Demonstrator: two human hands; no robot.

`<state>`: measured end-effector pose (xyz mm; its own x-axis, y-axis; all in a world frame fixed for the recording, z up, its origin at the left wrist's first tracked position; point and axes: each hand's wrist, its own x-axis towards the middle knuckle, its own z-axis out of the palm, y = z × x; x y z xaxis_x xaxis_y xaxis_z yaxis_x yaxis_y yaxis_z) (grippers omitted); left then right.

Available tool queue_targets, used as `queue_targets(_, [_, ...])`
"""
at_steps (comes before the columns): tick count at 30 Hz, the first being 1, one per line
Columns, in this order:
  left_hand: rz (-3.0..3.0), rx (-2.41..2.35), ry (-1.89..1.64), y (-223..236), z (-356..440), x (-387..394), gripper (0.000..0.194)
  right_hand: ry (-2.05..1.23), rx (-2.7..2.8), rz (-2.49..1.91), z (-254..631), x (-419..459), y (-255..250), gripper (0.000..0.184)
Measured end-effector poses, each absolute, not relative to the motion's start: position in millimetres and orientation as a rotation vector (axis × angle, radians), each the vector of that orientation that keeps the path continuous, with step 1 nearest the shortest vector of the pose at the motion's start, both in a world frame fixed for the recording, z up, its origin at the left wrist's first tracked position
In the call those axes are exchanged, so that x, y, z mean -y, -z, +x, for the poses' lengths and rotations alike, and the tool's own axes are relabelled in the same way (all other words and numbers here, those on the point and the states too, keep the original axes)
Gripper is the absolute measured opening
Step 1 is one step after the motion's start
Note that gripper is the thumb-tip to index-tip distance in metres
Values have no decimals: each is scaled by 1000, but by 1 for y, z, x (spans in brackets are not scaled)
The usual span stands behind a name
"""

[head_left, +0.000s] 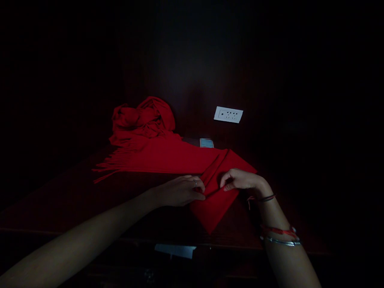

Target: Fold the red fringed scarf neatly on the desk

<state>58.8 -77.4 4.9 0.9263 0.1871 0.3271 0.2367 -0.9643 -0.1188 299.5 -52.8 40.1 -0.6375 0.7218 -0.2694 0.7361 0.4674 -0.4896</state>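
A red fringed scarf (171, 154) lies stretched across the dark table, its fringe spread at the left end. At its right end the cloth is folded over at an angle, and a pointed corner hangs toward me. My left hand (187, 190), with a ring on one finger, pinches the left edge of this folded part. My right hand (238, 179) grips the cloth a little further right, thumb and fingers closed on it. Cords and a silver bangle circle the right wrist and forearm.
A bunched heap of red cloth (144, 120) sits at the back left. On the back wall is a white power socket (228, 115), with a small pale card (207, 143) below it. A pale strip (175, 251) shows below the table's front edge (135, 239). The surroundings are very dark.
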Motion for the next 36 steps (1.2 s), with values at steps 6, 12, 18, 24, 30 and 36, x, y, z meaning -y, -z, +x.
queue_targets(6, [-2913,311,501,-1,57,73,16,922,-2738,1313,298,54,-43,14])
queue_targets(12, [-2953,335,605,0,55,70,18,829,-2901,1254,295,52,-43,12])
queue_targets(18, [-2836,880,916,-16,18,32,28,517,-3261,1315,275,50,-28,15])
queue_targets(24, [-1751,2234,905,-19,-57,-7,45,422,-3331,1199,262,47,-21,21])
queue_targets(30, [-1691,2788,555,-5,-78,-16,79,367,-3437,1157,262,49,-26,17])
queue_targets(36, [-1858,2561,624,-4,-68,-22,35,381,-3489,1178,262,49,-25,20])
